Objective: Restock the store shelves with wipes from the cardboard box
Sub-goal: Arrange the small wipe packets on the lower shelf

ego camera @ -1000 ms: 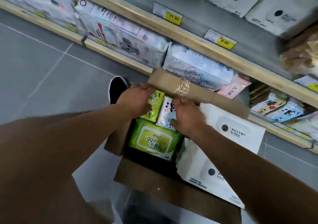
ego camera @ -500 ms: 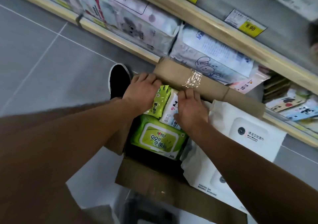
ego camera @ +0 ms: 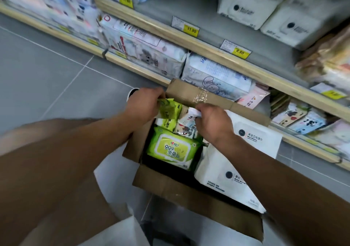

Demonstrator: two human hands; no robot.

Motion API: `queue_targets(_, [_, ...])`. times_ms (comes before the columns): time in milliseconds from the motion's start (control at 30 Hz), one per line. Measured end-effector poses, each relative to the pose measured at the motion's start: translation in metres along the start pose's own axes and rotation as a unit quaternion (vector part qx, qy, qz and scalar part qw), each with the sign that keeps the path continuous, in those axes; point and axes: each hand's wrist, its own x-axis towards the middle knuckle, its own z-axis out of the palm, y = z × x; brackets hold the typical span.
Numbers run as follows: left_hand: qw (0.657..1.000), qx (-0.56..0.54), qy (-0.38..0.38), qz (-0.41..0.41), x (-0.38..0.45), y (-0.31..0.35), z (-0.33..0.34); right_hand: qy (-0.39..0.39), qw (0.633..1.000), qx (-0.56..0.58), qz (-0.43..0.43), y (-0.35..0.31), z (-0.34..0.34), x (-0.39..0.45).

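An open cardboard box (ego camera: 191, 191) sits on the floor in front of the shelves. Inside lie a large green wipes pack (ego camera: 171, 149), small green packs (ego camera: 168, 123), and large white packs (ego camera: 234, 172) on the right. My left hand (ego camera: 144, 103) is shut on a small green wipes pack (ego camera: 167, 108), lifted at the box's far left corner. My right hand (ego camera: 212, 121) grips a small white panda-print pack (ego camera: 186, 122) beside it.
Wooden-edged shelves (ego camera: 214, 54) with yellow price tags (ego camera: 191, 30) run behind the box. The lower shelf holds tissue and wipes packs (ego camera: 217, 75); the upper one holds white packs (ego camera: 246, 5). Grey tiled floor (ego camera: 47, 71) lies at left. A shoe (ego camera: 132, 91) peeks out behind my left hand.
Both hands have closed on small packs and lifted them a little out of the box. The view has tilted up toward the shelves.
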Motion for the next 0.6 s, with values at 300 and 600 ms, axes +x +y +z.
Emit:
queue_targets(300, [0.994, -0.002, 0.098, 0.058, -0.026, 0.077, -0.075, 0.157, 0.986, 0.046, -0.032, 0.03, -0.091, -0.053])
queue_targets(600, [0.986, -0.05, 0.089, 0.133, -0.024, 0.197, -0.08, 0.231, 0.972, 0.02, 0.038, 0.112, -0.142, -0.119])
